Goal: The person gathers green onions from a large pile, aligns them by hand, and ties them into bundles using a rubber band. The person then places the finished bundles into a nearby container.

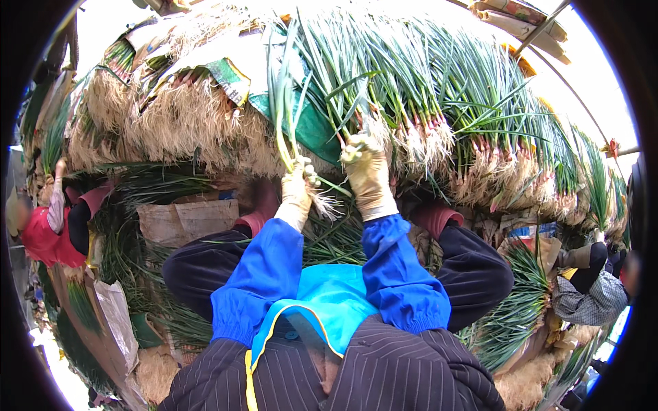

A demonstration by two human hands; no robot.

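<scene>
My left hand [297,192], in a pale work glove, grips a few green garlic stalks [282,118]. Their leaves point away from me, and whitish roots [325,203] hang out at the right of the fist. My right hand [366,172], gloved too and soiled at the fingers, is curled at the root end of the leafy stalks on the heap. Whether it grasps one of them is hidden by the fingers. Before me, a long heap of green garlic [421,92] lies with leaves outward and pinkish bases and roots facing me.
Dense roots [175,115] of another pile hang at the left, partly under sacking. A green plastic sheet [321,128] lies between piles. Loose leaves [334,241] cover the ground between my knees. One person [54,231] works at far left, another [591,298] at far right.
</scene>
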